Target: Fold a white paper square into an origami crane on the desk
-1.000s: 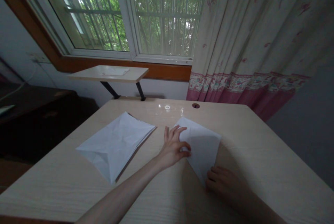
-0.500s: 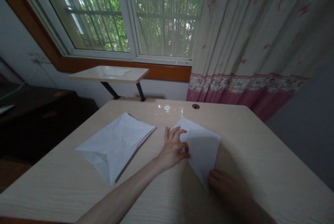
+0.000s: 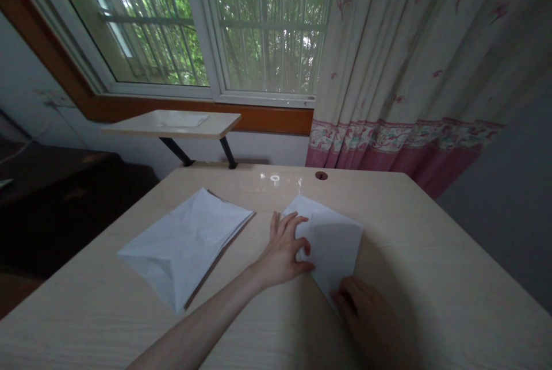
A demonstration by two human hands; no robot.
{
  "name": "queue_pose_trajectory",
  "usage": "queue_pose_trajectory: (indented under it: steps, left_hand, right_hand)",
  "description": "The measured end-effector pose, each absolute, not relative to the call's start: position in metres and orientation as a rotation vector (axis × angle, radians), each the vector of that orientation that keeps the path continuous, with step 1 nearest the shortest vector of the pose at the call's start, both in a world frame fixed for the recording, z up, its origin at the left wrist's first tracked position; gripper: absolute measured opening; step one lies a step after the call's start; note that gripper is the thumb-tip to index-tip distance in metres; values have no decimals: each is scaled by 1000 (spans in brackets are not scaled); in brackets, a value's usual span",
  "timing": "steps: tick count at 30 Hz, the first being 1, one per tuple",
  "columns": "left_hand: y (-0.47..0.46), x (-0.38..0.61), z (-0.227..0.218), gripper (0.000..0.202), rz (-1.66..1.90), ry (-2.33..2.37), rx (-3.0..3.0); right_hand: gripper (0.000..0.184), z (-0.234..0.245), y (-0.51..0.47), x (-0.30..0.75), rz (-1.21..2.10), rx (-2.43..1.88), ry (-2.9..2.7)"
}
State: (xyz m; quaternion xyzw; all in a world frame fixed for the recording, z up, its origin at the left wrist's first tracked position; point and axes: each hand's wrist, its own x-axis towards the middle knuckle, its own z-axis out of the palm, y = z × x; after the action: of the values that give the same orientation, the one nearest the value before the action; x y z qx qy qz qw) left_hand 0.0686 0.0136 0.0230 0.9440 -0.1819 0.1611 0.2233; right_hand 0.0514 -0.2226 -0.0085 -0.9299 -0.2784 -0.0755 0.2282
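A folded sheet of white paper point(image 3: 330, 243) lies on the desk in front of me, its lower tip covered by my right hand. My left hand point(image 3: 287, 249) rests along the paper's left edge, fingers spread and bent, with a gap between thumb and forefinger. At the bottom corner, my right hand point(image 3: 366, 312) is closed, its thumb and curled fingers on the paper's edge; it is in shadow and the exact grip is partly hidden. Left of my forearm lies a stack of creased white paper point(image 3: 185, 243).
The pale wooden desk point(image 3: 431, 255) spreads under everything. At its back left stands a small raised shelf point(image 3: 215, 127) with a white sheet point(image 3: 183, 120) on it. Near the back edge is a round cable hole point(image 3: 321, 175). A curtain point(image 3: 388, 99) and a barred window point(image 3: 267, 30) are behind.
My right hand has shifted left and inward over the paper's lower corner, now covering the tip. My left hand stays at the left edge. The view has moved slightly.
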Motion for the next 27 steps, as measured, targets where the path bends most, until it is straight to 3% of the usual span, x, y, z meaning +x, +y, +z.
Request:
queue_pose_trajectory:
  steps: [10, 18, 27]
  left_hand:
    - [11, 64, 24, 42, 431, -489, 2643]
    - [4, 59, 26, 50, 457, -460, 2693]
    - [4, 59, 26, 39, 439, -539, 2691]
  right_hand:
    - [18, -9, -223, 50, -60, -2584, -720]
    - [17, 0, -229, 54, 125, -2542, -750]
    - [22, -16, -235, 53, -201, -2418, -814]
